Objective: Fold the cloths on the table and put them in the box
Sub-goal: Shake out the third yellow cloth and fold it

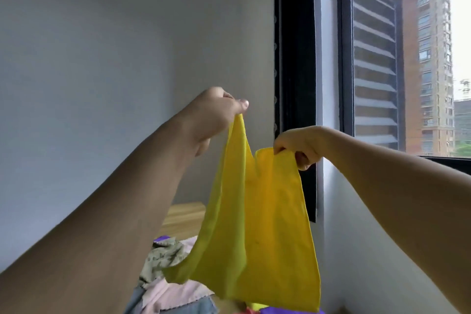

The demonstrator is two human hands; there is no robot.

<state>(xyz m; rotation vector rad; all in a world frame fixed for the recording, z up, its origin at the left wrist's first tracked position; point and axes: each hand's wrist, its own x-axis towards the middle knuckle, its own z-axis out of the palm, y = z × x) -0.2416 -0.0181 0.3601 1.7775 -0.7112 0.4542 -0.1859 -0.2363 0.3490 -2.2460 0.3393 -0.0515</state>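
grey wall and window behind, left hand and right hand pinching yellow cloth aloft

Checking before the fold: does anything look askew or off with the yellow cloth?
Yes. The yellow cloth hangs unevenly: the left hand pinches its corner higher than the right hand, so the top edge sags in a V between them. No damage shows.

The cloth hangs between the left hand, which is higher, and the right hand. Below it, a heap of cloths lies on the table. The window stands behind, at the right.
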